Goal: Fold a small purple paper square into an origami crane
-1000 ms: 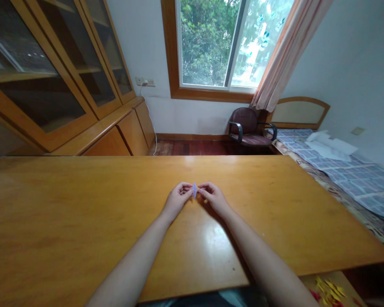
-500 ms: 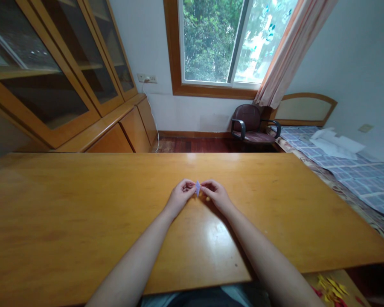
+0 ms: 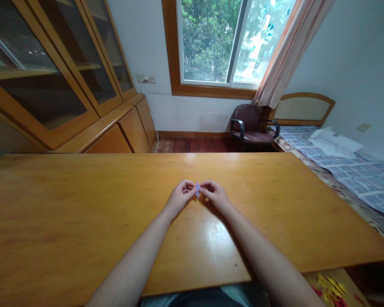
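Note:
Between my two hands, just above the middle of the wooden table (image 3: 83, 213), is a small purple piece of folded paper (image 3: 197, 190), narrow and pointed at its upper and lower ends. My left hand (image 3: 183, 193) pinches it from the left with thumb and fingertips. From the right, the thumb and index finger of my right hand (image 3: 215, 193) close on its other side. The folds are too small to make out, and the fingertips cover part of the paper.
Yellow and red paper pieces (image 3: 332, 288) lie on a lower surface at the bottom right. Past the table stand a maroon armchair (image 3: 248, 123), a bed (image 3: 348, 170) with a checked cover, and a glass-fronted cabinet (image 3: 92, 106) on the left.
Right thumb and fingertips have come slightly closer together against the paper. The paper stays between both hands in nearly the same spot. The view has shifted very slightly.

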Motion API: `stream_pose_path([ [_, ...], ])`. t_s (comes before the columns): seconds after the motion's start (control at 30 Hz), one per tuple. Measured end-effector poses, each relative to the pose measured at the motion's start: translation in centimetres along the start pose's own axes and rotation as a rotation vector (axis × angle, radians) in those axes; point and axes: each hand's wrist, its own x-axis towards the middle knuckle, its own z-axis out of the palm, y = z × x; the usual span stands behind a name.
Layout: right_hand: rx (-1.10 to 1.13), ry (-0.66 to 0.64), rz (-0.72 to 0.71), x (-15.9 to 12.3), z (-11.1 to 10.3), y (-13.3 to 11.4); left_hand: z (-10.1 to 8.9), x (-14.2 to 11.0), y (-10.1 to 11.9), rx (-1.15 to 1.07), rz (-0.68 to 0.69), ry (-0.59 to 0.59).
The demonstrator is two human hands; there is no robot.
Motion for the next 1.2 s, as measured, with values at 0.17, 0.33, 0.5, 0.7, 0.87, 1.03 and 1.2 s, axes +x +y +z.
stream_pose_path([
  [0.17,-0.005,-0.018,0.006,0.0,-0.1,0.4,-0.1,0.1,-0.1,0.002,0.001,0.003],
  [0.33,0.001,-0.037,0.022,-0.1,-0.1,0.3,-0.3,0.3,-0.7,0.02,0.028,0.001],
  [0.5,-0.005,-0.049,0.008,-0.1,-0.1,0.0,-0.4,0.4,-1.3,0.031,0.027,0.004],
  [0.7,0.054,-0.009,0.026,0.0,-0.2,-0.6,-0.3,0.2,-0.7,0.102,0.012,-0.052],
  [0.87,0.075,-0.005,0.042,-0.1,-0.3,-1.0,-0.3,-0.1,0.4,0.263,0.014,-0.118],
  [1.03,0.078,-0.017,0.039,0.0,-0.3,-0.6,-0.2,-0.3,0.9,0.318,-0.02,-0.133],
  [1.2,-0.002,-0.041,0.042,-0.1,-0.3,-0.8,-0.1,-0.5,1.2,0.347,-0.039,-0.149],
])
